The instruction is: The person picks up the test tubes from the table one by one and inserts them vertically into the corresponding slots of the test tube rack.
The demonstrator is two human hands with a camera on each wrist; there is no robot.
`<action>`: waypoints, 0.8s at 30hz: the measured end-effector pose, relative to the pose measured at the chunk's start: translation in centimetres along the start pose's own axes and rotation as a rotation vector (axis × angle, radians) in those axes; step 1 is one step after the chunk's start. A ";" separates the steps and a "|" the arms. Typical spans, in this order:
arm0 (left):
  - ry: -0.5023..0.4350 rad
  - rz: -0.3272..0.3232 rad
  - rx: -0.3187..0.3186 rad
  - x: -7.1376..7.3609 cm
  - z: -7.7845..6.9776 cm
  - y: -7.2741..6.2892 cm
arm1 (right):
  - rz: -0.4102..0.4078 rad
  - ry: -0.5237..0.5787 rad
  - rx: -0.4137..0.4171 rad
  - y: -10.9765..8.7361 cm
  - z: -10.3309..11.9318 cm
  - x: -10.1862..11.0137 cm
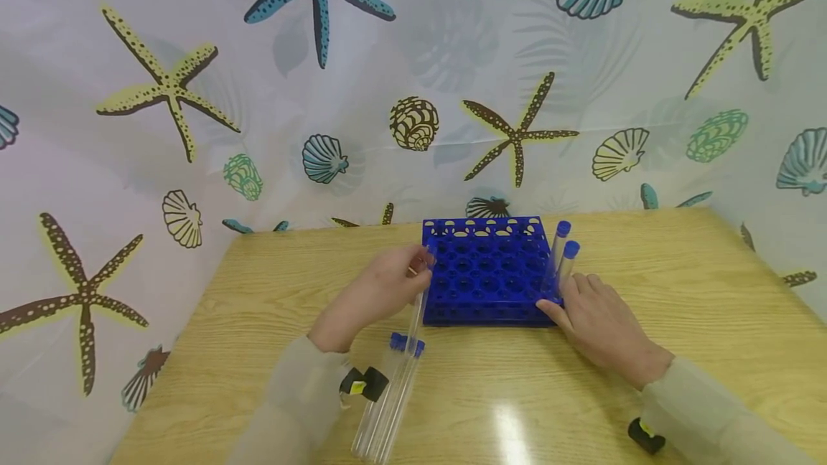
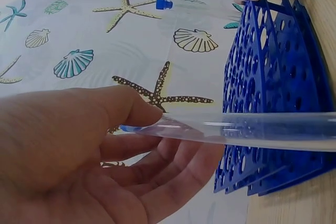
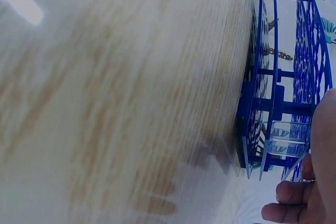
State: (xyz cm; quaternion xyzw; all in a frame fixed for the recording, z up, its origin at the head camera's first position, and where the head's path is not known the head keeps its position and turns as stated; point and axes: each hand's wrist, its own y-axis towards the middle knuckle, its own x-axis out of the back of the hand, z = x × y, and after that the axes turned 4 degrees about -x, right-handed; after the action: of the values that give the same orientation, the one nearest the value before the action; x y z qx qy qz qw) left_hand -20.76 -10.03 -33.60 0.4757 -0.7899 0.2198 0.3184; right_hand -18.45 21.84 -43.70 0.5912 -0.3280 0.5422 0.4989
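Observation:
My left hand (image 1: 386,285) pinches a clear test tube (image 2: 273,132) near its blue-capped top, between thumb and fingers. The tube slants in front of the left end of a blue test tube rack (image 1: 491,313), its lower end toward me. My right hand (image 1: 601,321) grips the rack's right front corner, with the thumb along the front edge and the other fingers round the side. Two capped tubes (image 1: 567,264) stand in the rack's right end, right beside that hand; their rounded bottoms show inside the rack in the right wrist view.
Several blue-capped test tubes (image 1: 388,400) lie side by side on the wooden table (image 1: 555,407), in front of the rack and below my left hand. Behind the table hangs a white cloth (image 1: 362,192) printed with starfish and shells.

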 end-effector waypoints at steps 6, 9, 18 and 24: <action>0.034 -0.026 -0.046 -0.3 -1.1 1.0 | -0.015 -0.007 0.011 0.0 -0.1 -0.1; 0.028 -0.033 -0.077 -0.7 -1.7 1.8 | -0.016 -0.006 0.010 0.0 -0.1 -0.2; 0.048 -0.091 -0.175 -1.7 -3.6 4.1 | -0.022 -0.011 0.006 0.0 -0.2 -0.3; 0.036 -0.127 -0.235 -2.1 -4.6 5.3 | -0.022 -0.021 0.009 0.0 -0.1 -0.3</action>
State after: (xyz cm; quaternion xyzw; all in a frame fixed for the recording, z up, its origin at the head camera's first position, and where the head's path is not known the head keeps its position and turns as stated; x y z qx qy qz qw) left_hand -23.43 -3.36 -32.06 0.4802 -0.7726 0.1135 0.3995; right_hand -18.60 21.90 -44.00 0.6026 -0.3241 0.5318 0.4990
